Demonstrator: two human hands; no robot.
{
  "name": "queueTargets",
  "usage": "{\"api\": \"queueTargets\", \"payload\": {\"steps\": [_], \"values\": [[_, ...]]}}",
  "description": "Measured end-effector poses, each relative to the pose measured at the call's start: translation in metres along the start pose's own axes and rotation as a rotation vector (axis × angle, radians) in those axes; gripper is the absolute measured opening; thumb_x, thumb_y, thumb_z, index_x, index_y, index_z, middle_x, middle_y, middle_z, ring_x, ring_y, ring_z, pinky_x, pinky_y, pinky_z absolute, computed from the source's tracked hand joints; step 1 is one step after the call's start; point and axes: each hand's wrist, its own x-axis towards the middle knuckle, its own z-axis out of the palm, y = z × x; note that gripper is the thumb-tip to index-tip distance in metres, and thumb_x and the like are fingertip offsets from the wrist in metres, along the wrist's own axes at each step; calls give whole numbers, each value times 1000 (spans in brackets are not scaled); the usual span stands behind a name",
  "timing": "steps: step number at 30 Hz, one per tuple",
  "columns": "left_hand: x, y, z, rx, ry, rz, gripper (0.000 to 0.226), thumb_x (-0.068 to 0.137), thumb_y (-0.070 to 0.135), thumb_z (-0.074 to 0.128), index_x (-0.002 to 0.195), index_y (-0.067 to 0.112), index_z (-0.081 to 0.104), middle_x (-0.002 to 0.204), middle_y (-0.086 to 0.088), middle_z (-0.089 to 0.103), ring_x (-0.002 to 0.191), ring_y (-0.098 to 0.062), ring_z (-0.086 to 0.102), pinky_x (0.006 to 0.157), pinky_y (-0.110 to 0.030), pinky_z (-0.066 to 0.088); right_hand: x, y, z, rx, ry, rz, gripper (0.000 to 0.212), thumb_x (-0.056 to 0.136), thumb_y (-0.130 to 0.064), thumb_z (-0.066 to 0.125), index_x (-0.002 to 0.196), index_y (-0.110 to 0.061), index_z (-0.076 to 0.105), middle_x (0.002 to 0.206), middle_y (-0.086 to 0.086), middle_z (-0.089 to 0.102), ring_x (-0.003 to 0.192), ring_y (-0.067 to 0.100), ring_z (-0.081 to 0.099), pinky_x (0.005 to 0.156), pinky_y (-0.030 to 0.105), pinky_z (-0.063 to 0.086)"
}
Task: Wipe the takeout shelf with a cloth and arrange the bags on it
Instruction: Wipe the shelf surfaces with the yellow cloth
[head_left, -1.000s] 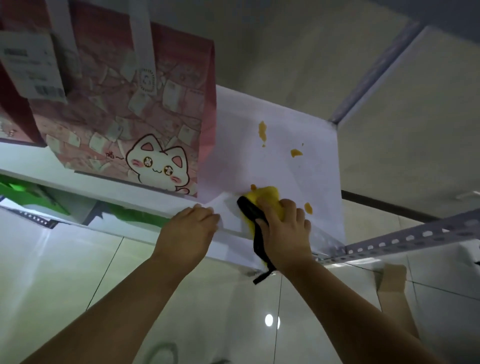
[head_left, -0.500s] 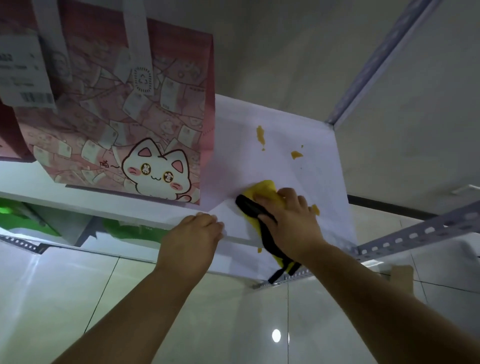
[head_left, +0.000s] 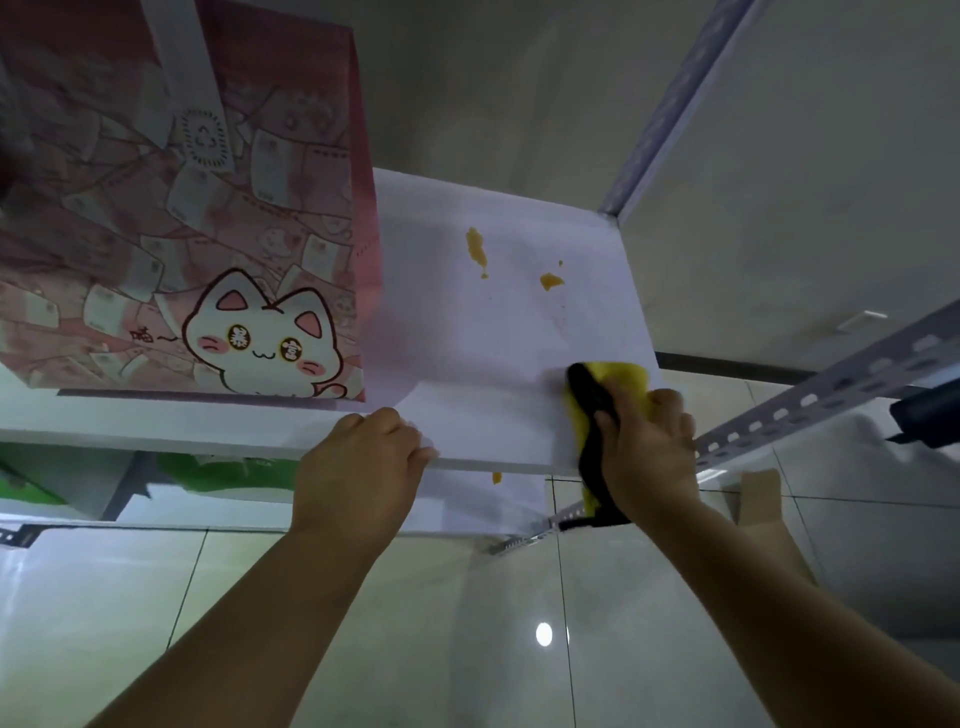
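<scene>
- You're pressing the cloth (head_left: 623, 379) onto the shelf (head_left: 493, 338) at its front right corner, your right hand (head_left: 649, 457) curling round it.
- It's looking soft and light, likely bunching under pressure. Holding it flat across its middle should be spreading it better.
- Your left hand (head_left: 358, 462) is gripping the shelf's front lip, fingers hooked over.
- Orange smears (head_left: 475, 252) are sitting further back, unwiped.
- The pink cat bag (head_left: 156, 208) is standing at the left, probably light; its straps are the place to grab.

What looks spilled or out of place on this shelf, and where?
A long orange smear and a smaller orange blob sit on the white shelf, beyond the yellow cloth that the right hand grips. Both look like spills not yet wiped.
</scene>
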Motion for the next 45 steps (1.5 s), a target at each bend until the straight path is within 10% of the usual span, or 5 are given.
{"api": "queueTargets", "payload": {"steps": [6, 14, 21, 28, 45], "values": [[1, -2, 0, 21, -36, 15, 18, 88, 29, 62, 92, 16, 74, 88, 0, 66, 76, -24, 59, 60, -31, 46, 48, -38, 10, -29, -59, 336, 35, 97, -35, 33, 129, -21, 41, 130, 18, 31, 109, 38, 38, 95, 44, 32], [1, -2, -1, 15, -72, -1, 20, 90, 28, 59, 98, 16, 72, 92, -2, 65, 80, -26, 58, 64, -32, 45, 22, -47, 9, 67, -132, -543, 43, 95, -42, 38, 138, -45, 34, 139, 5, 34, 109, 33, 37, 93, 42, 27], [1, -3, -2, 44, -69, 19, 16, 88, 27, 62, 95, 17, 72, 88, 0, 65, 77, -23, 58, 59, -27, 35, 59, -31, 9, 35, -84, 162, 40, 97, -36, 33, 138, -40, 33, 135, 8, 32, 111, 36, 35, 96, 46, 25], [1, 0, -5, 39, -54, 47, 8, 71, 16, 80, 75, 12, 74, 70, -5, 64, 60, -29, 58, 47, -26, 36, -1, -68, 16, 92, -58, -620, 40, 90, -39, 45, 129, -38, 52, 130, 8, 51, 95, 38, 50, 82, 45, 37], [15, 17, -1, 194, -99, -28, 14, 91, 31, 56, 95, 22, 65, 91, 2, 58, 84, -20, 57, 57, -28, 36, 56, -40, 13, -14, -112, -223, 41, 97, -38, 33, 138, -43, 30, 139, 3, 30, 111, 32, 35, 96, 45, 26]]}}
